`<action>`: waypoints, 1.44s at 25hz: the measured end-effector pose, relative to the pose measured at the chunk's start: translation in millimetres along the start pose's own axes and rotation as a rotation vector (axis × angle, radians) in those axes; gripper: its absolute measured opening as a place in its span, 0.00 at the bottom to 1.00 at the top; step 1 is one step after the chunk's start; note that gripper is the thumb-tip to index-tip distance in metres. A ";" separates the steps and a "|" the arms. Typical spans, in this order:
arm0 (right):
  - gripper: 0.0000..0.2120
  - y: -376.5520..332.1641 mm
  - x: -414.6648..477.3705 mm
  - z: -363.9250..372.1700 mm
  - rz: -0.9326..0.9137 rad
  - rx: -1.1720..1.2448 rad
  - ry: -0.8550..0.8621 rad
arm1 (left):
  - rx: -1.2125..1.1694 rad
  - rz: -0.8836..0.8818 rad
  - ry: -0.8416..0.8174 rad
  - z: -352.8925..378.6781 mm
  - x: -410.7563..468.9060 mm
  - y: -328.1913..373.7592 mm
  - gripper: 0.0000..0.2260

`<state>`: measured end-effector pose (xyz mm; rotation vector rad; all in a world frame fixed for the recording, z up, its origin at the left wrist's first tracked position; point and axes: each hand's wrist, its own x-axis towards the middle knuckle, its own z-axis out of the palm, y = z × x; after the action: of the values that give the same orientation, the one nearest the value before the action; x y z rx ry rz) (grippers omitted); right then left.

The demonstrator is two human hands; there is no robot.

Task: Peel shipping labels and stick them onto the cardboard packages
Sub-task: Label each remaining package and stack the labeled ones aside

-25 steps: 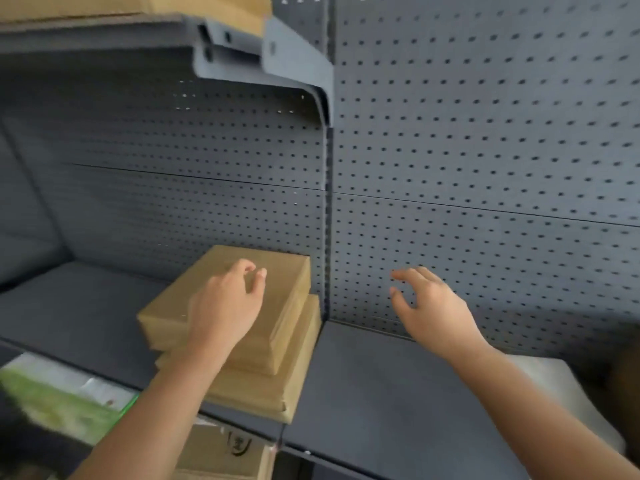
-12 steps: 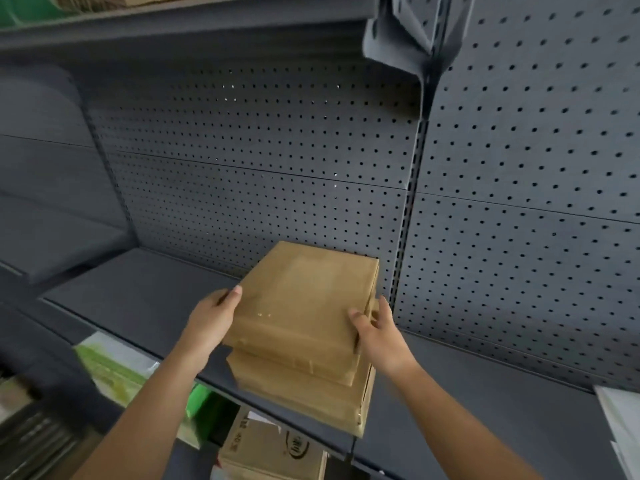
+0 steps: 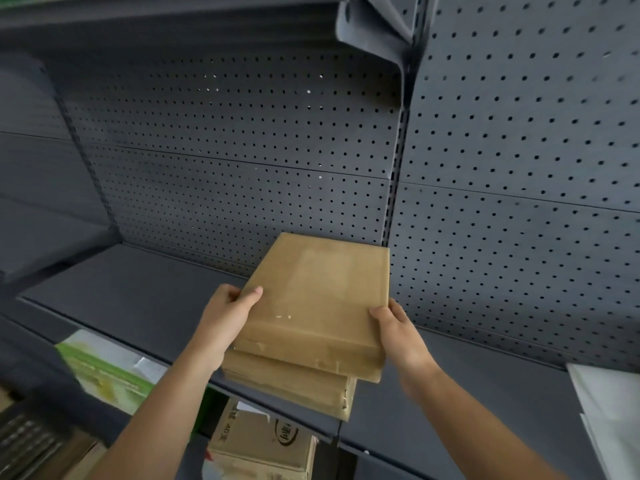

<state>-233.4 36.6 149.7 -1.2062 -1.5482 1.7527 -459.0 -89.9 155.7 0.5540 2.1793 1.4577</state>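
Note:
Two flat brown cardboard packages are stacked on the grey metal shelf [image 3: 145, 299]. The top package [image 3: 318, 292] sits askew on the lower package [image 3: 291, 382], whose front corner overhangs the shelf edge. My left hand [image 3: 228, 317] grips the top package's left edge, thumb on its top face. My right hand [image 3: 398, 330] grips its right front corner, thumb on top. Neither package shows a shipping label.
A grey pegboard wall [image 3: 519, 168] backs the shelf, with an upright post [image 3: 398, 168] and an upper shelf bracket [image 3: 377, 26]. White sheets [image 3: 609, 410] lie at the right. Below sit a green-white box [image 3: 104, 372] and a printed carton [image 3: 263, 441].
Both hands went from hovering near the stack to gripping the top package's two sides. My view shifted left, and that package now sits turned and nearer the front.

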 end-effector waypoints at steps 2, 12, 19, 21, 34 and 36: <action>0.13 -0.3 -8.8 -29.9 -0.022 -0.006 0.053 | 0.008 0.041 -0.029 22.7 -16.8 9.8 0.17; 0.11 28.3 -63.5 -192.5 0.042 0.031 0.356 | 0.026 0.086 -0.303 167.3 -95.4 32.6 0.19; 0.08 71.3 -82.8 -245.0 0.093 0.071 0.412 | 0.093 0.079 -0.376 225.5 -125.3 14.5 0.20; 0.08 85.6 -82.7 -252.1 0.109 0.067 0.428 | 0.124 0.065 -0.385 234.1 -131.2 7.0 0.20; 0.10 115.5 -78.5 -251.7 0.129 0.027 0.379 | 0.171 0.042 -0.322 242.1 -143.3 -24.4 0.19; 0.11 113.6 -80.6 -253.9 0.113 0.017 0.376 | 0.192 0.081 -0.319 242.1 -141.9 -24.1 0.19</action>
<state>43.8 73.7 74.5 -1.5376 -1.2633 1.4922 -205.9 2.6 73.5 0.8851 2.0701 1.1143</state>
